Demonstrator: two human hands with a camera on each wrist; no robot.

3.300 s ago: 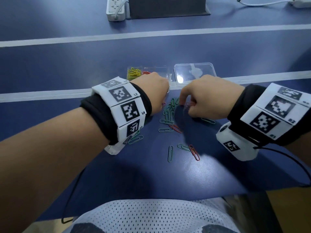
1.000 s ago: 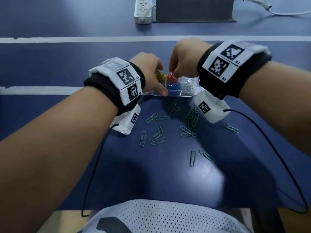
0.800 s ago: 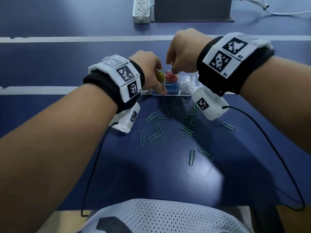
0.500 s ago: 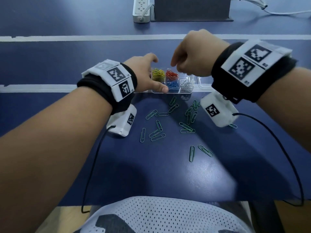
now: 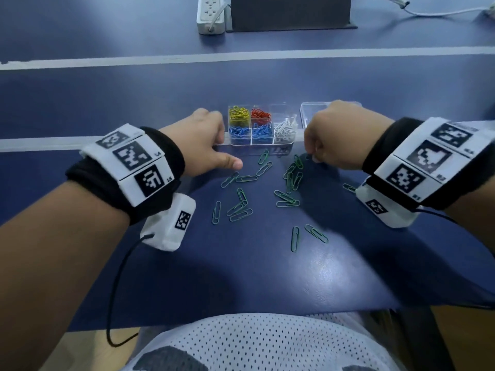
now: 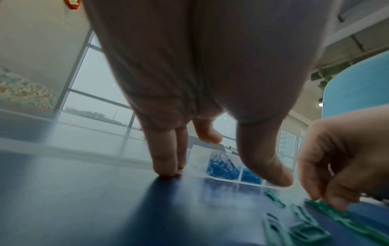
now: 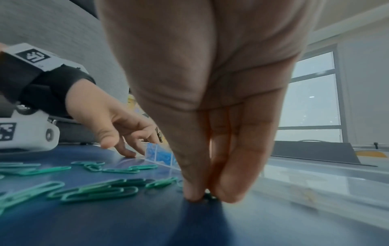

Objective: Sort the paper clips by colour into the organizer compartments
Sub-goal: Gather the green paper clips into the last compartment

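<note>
The clear organizer [image 5: 294,141] stands at the table's middle with yellow [image 5: 237,115], red [image 5: 260,115], blue [image 5: 250,131] and white clips [image 5: 285,129] in separate compartments; one back compartment [image 5: 284,111] looks empty. Several green clips [image 5: 241,207] lie scattered in front of it. My left hand [image 5: 226,153] rests open, fingertips [image 6: 166,172] on the table beside the organizer's left wall. My right hand [image 5: 310,156] is lowered at the organizer's front right corner. There its thumb and forefinger [image 7: 195,194] pinch a green clip [image 7: 210,197] lying on the table.
The organizer's clear lid [image 5: 313,113] lies just right of it, partly behind my right hand. A power strip [image 5: 211,14] and a dark box [image 5: 289,12] stand at the far edge. The near table edge [image 5: 241,321] is close to my lap. Wrist cables trail off both sides.
My right hand came down from over the red compartment to the green clips at the right. My left hand slid off the organizer to its left. The red clips have gone from the table.
</note>
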